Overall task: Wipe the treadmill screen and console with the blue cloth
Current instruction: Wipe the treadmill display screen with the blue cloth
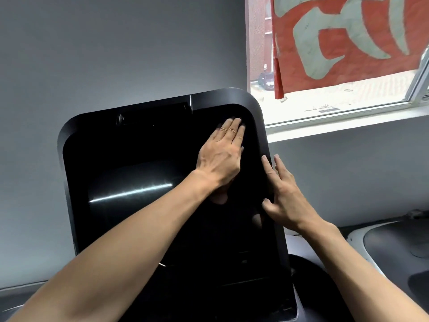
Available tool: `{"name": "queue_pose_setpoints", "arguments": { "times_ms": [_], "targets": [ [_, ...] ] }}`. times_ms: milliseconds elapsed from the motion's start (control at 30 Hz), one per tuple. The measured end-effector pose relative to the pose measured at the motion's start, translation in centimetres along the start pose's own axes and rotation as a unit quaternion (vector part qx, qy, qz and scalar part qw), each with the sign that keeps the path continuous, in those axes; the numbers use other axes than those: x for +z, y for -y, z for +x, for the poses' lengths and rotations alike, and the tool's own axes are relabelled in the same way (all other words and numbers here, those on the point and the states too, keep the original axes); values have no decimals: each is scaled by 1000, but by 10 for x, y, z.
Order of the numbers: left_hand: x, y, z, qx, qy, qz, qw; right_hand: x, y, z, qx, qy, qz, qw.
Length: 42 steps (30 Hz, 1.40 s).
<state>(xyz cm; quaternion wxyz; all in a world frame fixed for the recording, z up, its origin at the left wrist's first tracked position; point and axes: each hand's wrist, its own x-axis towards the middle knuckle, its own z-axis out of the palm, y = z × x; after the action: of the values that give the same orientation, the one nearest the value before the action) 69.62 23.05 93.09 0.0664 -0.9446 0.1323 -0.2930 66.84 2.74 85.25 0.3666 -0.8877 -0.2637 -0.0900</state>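
Nearest, your two bare forearms come up from the bottom of the frame, left one crossing from lower left toward centre. Your right hand (284, 194) sits right of centre, fingers straight and relaxed, thumb and fingertips touching the right edge of the treadmill screen (144, 182), holding nothing. Your left hand (220, 156) lies flat on the glass at upper centre, fingers extended together and pressed toward the screen's top right corner, not curled round anything. Blue cloth: can't see it in this view; can't tell if it's under the left palm. Screen is a big black glossy panel with rounded corners, tilted slightly, filling the middle of the frame, a light streak reflected at its centre left. Console (383, 247) shows as dark moulded trays at lower right. Farther back, grey wall (116, 54) at upper left, window (336, 105) at upper right with a red banner (336, 43) hanging in it.
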Motion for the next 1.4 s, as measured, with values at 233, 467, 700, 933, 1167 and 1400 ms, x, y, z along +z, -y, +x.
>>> {"name": "queue_pose_setpoints", "arguments": {
  "times_ms": [233, 467, 700, 933, 1167, 1400],
  "targets": [
    [18, -21, -34, 64, -13, -9, 998, -24, -10, 6, 23, 123, 71, 990],
    [-1, -10, -10, 11, 44, -36, 998, -34, -2, 4, 52, 113, 92, 988],
    [31, -47, -44, -9, -17, -66, 998, -26, -8, 2, 45, 89, 117, 988],
    [57, -104, -167, 83, 25, -77, 993, -15, -8, -3, 64, 61, 122, 989],
    [46, -86, -117, 31, 1, -47, 998, -12, 3, -3, 74, 45, 93, 992],
    [11, -35, -7, -40, 30, -12, 999, 0, 25, -2, 60, 7, -39, 997]
  ]
}}
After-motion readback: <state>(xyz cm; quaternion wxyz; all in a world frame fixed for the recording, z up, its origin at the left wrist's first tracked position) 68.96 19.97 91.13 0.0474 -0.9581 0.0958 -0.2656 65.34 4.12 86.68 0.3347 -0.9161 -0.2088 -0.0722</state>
